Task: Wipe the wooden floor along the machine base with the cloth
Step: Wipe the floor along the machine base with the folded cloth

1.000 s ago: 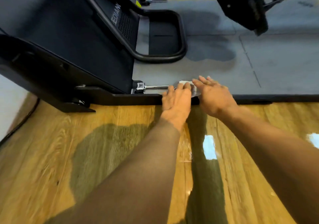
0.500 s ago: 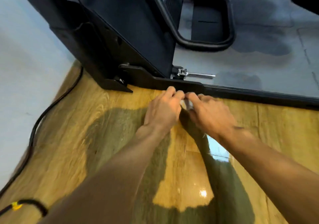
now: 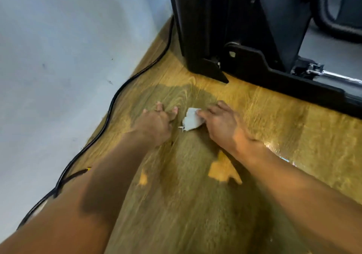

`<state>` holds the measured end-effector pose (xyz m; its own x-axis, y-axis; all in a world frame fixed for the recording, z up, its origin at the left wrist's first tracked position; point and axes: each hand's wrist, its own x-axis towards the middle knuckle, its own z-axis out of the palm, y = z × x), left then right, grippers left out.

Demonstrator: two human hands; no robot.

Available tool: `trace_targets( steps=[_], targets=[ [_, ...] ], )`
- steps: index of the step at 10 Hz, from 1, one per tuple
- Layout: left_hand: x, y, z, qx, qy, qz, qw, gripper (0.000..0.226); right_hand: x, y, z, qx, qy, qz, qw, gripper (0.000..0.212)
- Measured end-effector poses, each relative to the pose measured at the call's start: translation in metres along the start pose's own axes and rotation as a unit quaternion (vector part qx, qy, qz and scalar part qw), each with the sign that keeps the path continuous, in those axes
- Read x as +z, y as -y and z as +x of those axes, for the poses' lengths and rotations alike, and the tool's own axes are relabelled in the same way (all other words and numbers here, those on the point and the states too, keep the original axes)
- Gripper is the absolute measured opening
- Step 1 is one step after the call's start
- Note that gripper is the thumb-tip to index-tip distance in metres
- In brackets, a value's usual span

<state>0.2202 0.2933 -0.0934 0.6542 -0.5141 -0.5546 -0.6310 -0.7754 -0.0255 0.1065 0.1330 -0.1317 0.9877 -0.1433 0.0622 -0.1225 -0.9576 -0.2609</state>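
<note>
Two bare forearms reach over the wooden floor (image 3: 274, 136) toward the black machine base (image 3: 244, 63). There are two hands and one cloth, all short of the base and apart from it. The left hand (image 3: 156, 122) lies flat on the floor, fingers spread and nearly straight, holding nothing, level with the base's left corner. The right hand (image 3: 223, 124) is nearer the base's front edge and grips the right end of the small white cloth (image 3: 191, 120), thumb laid across it. The cloth lies on the floor between the hands, not touching the left one. Its long axis runs roughly toward the base, and its frayed tip points away from it. One black cable (image 3: 117, 97) curves along the wall (image 3: 58, 58), left of the base.
</note>
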Motion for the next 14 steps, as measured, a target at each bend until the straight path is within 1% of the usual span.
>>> trace_targets(
  steps=[1, 2, 3, 4, 5, 6, 7, 8, 9, 10, 11, 12, 13, 14],
  targets=[
    [-0.001, -0.003, -0.001, -0.002, 0.009, 0.016, 1.000, 0.059, -0.001, -0.032, 0.036, 0.097, -0.027, -0.006, 0.995, 0.035],
    [-0.002, 0.001, 0.001, 0.005, 0.019, 0.003, 1.000, 0.063, 0.007, -0.022, 0.038, 0.170, -0.069, -0.003, 0.983, 0.037],
    [-0.002, 0.002, 0.001, -0.002, 0.022, 0.002, 1.000, 0.068, 0.020, 0.017, -0.003, 0.060, -0.058, 0.034, 0.996, 0.040],
    [0.000, 0.001, 0.001, 0.000, 0.020, 0.010, 1.000, 0.075, 0.016, 0.022, -0.044, -0.153, -0.026, 0.082, 0.984, 0.037],
    [0.001, 0.001, 0.001, -0.002, 0.020, 0.006, 1.000, 0.075, 0.005, -0.004, -0.017, -0.142, -0.021, 0.073, 0.987, 0.033],
    [0.001, 0.002, 0.002, -0.009, 0.022, -0.011, 1.000, 0.076, 0.006, -0.021, 0.020, 0.045, -0.057, 0.082, 0.994, 0.036],
    [0.002, 0.002, 0.001, -0.004, 0.013, -0.011, 1.000, 0.073, 0.017, 0.001, -0.002, 0.030, -0.066, 0.127, 0.989, 0.032],
    [0.002, 0.004, 0.001, -0.001, 0.010, -0.015, 1.000, 0.076, 0.026, 0.043, -0.075, -0.155, 0.005, 0.165, 0.974, 0.033],
    [0.003, 0.004, 0.001, -0.004, 0.011, -0.008, 1.000, 0.079, 0.024, 0.046, -0.083, -0.336, 0.040, 0.136, 0.931, 0.033],
    [0.005, 0.001, 0.001, 0.003, 0.010, 0.024, 1.000, 0.072, 0.017, 0.018, -0.046, -0.228, 0.048, 0.198, 0.952, 0.041],
    [0.004, 0.000, 0.002, 0.003, 0.012, 0.029, 1.000, 0.068, 0.015, 0.031, -0.039, -0.061, 0.052, 0.173, 0.982, 0.038],
    [0.000, 0.002, 0.002, -0.006, 0.026, 0.004, 1.000, 0.073, 0.024, 0.085, -0.102, -0.048, -0.058, 0.528, 0.846, 0.051],
    [0.000, 0.001, -0.001, -0.012, 0.039, -0.009, 0.999, 0.077, 0.016, 0.091, -0.148, -0.413, -0.111, 0.157, 0.890, 0.042],
    [0.002, -0.003, -0.007, -0.016, 0.039, -0.025, 0.999, 0.078, 0.021, 0.079, -0.125, -0.344, 0.170, 0.170, 0.908, 0.047]
  ],
)
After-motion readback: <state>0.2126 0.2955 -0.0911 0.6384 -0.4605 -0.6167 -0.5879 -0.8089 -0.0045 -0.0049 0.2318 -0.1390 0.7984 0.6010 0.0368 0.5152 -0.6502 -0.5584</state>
